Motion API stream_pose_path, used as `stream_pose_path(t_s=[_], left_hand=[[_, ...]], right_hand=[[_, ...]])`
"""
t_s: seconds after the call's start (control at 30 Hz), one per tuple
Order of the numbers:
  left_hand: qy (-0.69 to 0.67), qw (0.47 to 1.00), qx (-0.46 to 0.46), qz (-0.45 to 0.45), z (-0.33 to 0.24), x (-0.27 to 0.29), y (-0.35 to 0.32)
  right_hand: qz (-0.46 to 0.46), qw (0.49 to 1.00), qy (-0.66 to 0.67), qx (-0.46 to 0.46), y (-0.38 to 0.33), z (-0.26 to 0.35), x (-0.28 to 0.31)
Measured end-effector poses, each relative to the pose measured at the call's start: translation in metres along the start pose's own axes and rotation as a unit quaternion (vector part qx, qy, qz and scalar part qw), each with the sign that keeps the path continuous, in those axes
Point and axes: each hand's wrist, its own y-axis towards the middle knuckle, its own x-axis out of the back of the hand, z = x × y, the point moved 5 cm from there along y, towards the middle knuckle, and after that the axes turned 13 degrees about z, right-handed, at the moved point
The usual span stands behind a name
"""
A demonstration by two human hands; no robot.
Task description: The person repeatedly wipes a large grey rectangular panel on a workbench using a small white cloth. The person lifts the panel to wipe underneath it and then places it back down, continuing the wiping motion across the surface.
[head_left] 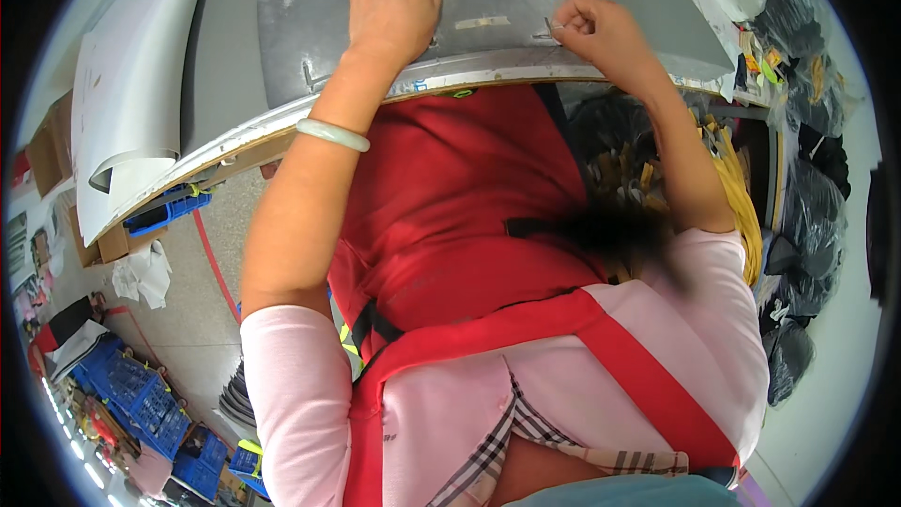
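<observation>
My left hand [394,5], with a pale bangle [333,134] on its wrist, is over a dark grey sheet [319,14] on the table. Its fingers are bent and together near the upper edge of the view; the back of the hand hides their tips. My right hand [605,38] is at the sheet's near right, thumb and forefinger pinched on a small thin metal piece [550,28]. Another thin metal piece [306,73] is at the sheet's near left corner. Between my hands a pale strip [481,23] lies on the sheet.
A white sheet with a curled edge [141,84] lies at the table's left. The table's near edge [225,152] runs before my red apron [450,188]. Black plastic bags [812,216] line the right. Blue crates [141,394] stand on the floor at lower left.
</observation>
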Motion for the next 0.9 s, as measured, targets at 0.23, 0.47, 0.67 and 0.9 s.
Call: stream_pose_path(t_s=[0.23, 0.47, 0.67, 0.9], left_hand=[[0.01, 1.0, 0.003, 0.007, 0.001, -0.006, 0.001], [0.041, 0.999, 0.024, 0.003, 0.005, -0.017, -0.001], [0.033, 0.999, 0.032, 0.009, 0.007, -0.018, -0.003], [0.019, 1.0, 0.023, -0.005, 0.004, -0.016, -0.002]], right_hand=[[-0.121, 0.983, 0.112, 0.076, 0.054, -0.016, 0.042], [-0.209, 0.968, -0.034, 0.138, 0.14, -0.003, 0.066], [-0.176, 0.963, -0.091, 0.181, 0.172, 0.008, 0.065], [-0.21, 0.935, -0.223, 0.181, 0.182, -0.004, 0.067]])
